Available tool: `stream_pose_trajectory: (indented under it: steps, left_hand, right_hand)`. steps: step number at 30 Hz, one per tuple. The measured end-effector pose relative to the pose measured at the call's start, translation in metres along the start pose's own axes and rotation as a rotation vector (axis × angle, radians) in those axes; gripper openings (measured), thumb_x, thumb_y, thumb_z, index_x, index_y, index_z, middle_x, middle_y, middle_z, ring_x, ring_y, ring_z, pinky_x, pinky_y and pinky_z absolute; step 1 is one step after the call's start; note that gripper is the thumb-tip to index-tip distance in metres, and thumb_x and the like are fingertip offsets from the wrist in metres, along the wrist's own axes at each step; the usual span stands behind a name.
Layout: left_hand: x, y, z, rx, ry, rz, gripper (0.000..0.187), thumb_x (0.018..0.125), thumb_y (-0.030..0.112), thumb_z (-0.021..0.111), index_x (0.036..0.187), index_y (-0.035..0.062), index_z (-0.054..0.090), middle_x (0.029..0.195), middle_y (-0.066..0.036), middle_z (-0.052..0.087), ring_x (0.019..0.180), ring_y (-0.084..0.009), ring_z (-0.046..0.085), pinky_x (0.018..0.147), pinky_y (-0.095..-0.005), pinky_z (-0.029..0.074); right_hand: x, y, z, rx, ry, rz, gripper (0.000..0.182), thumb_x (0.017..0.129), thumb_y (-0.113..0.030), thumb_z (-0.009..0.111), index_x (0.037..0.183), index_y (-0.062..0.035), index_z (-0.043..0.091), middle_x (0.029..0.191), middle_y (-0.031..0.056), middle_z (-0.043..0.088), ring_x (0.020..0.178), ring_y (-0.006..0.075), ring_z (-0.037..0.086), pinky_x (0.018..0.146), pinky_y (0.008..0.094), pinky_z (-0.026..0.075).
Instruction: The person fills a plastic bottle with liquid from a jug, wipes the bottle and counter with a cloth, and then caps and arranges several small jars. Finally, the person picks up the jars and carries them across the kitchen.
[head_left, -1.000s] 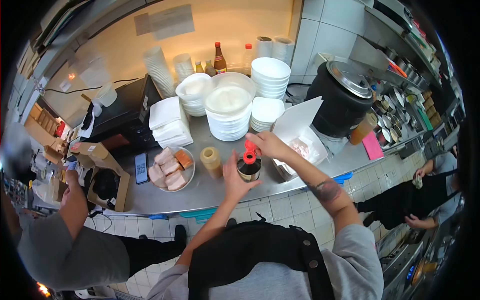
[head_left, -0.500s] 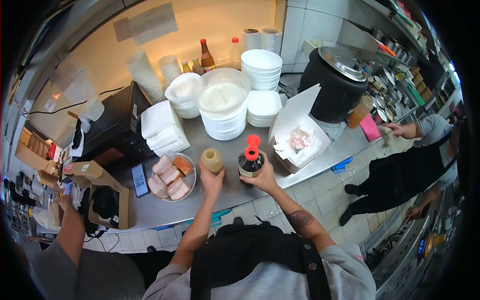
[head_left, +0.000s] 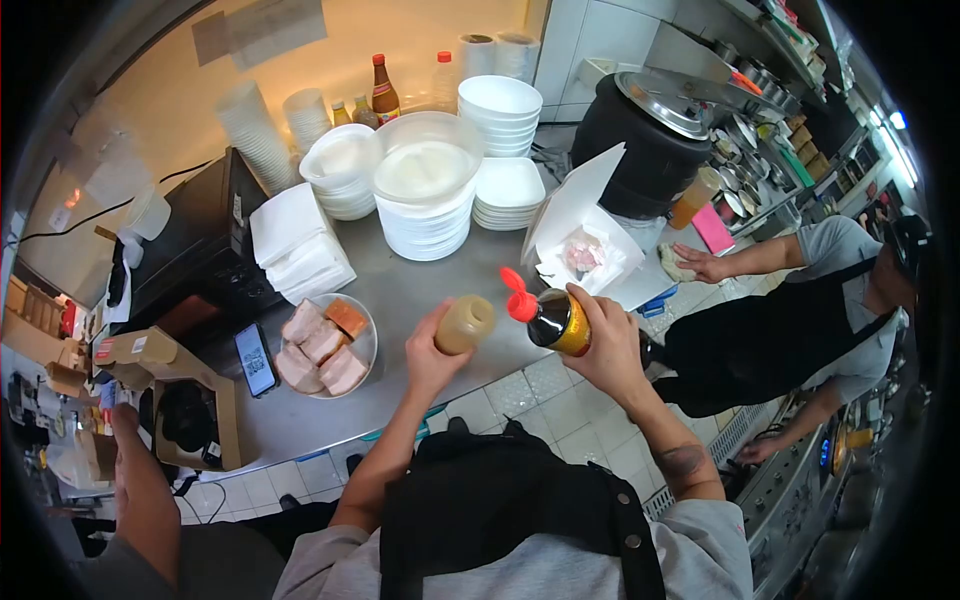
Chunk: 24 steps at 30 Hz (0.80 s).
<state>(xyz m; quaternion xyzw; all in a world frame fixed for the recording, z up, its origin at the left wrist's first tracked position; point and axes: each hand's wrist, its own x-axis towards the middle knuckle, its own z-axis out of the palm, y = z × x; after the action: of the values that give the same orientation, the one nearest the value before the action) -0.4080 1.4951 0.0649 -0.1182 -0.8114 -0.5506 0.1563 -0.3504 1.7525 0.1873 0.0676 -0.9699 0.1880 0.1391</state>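
Right hand (head_left: 614, 345) just tipped the dark bottle (head_left: 558, 324) toward the squeeze bottle (head_left: 466, 324) in the left hand (head_left: 430, 354) — fingers gripping both, so hands full.

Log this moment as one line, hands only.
left hand: holds tan bottle | right hand: holds dark bottle, tilted, red cap flipped open

Two held bottles (head_left: 466, 325) (head_left: 562, 321); five meat pieces (head_left: 342, 370); one phone (head_left: 256, 360); one black pot (head_left: 634, 150)
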Motion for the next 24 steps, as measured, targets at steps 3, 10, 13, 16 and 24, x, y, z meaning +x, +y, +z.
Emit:
stream_pose_trajectory:
  steps: [3,10,13,16,24]
  left_hand:
    - [0.004,0.023,-0.003,-0.004,-0.077,-0.001,0.078,0.057,0.007,0.086,0.131,0.007,0.059,0.117,-0.014,0.066,0.106,-0.0282,0.066,0.094,-0.0373,0.051]
    - [0.011,0.043,0.0,-0.016,-0.095,0.056,0.079,0.057,0.007,0.086,0.131,0.0068,0.06,0.112,-0.014,0.067,0.101,-0.0279,0.067,0.091,-0.037,0.052]
    - [0.014,0.048,-0.001,-0.02,-0.089,0.049,0.077,0.058,0.008,0.086,0.131,0.0069,0.06,0.108,-0.014,0.067,0.097,-0.0278,0.067,0.088,-0.0367,0.052]
    - [0.016,0.048,-0.003,-0.001,-0.074,0.064,0.076,0.059,0.009,0.086,0.13,0.0071,0.061,0.105,-0.013,0.068,0.094,-0.0273,0.067,0.086,-0.0363,0.052]
    - [0.02,0.05,-0.005,-0.017,-0.051,0.086,0.076,0.059,0.009,0.085,0.131,0.0079,0.06,0.104,-0.013,0.067,0.093,-0.0274,0.067,0.085,-0.0363,0.052]
  right_hand:
    - [0.002,0.001,-0.019,-0.07,0.018,-0.043,0.089,0.057,-0.014,0.082,0.14,-0.022,0.049,0.11,0.0096,0.057,0.107,0.0282,0.057,0.092,0.05,0.04]
    - [0.011,-0.003,-0.045,-0.193,0.008,-0.13,0.088,0.058,-0.012,0.082,0.14,-0.0223,0.05,0.11,0.0091,0.056,0.107,0.0271,0.056,0.094,0.05,0.037]
    - [0.015,-0.005,-0.051,-0.241,0.021,-0.154,0.088,0.058,-0.011,0.083,0.139,-0.0227,0.051,0.111,0.0091,0.056,0.108,0.0268,0.056,0.095,0.0512,0.037]
    - [0.021,-0.005,-0.053,-0.266,0.029,-0.174,0.087,0.057,-0.01,0.083,0.138,-0.0231,0.052,0.111,0.009,0.056,0.108,0.0268,0.056,0.096,0.0524,0.037]
    - [0.032,-0.009,-0.057,-0.339,0.044,-0.226,0.086,0.057,-0.009,0.082,0.137,-0.0246,0.054,0.11,0.0091,0.056,0.108,0.0264,0.056,0.096,0.0524,0.037]
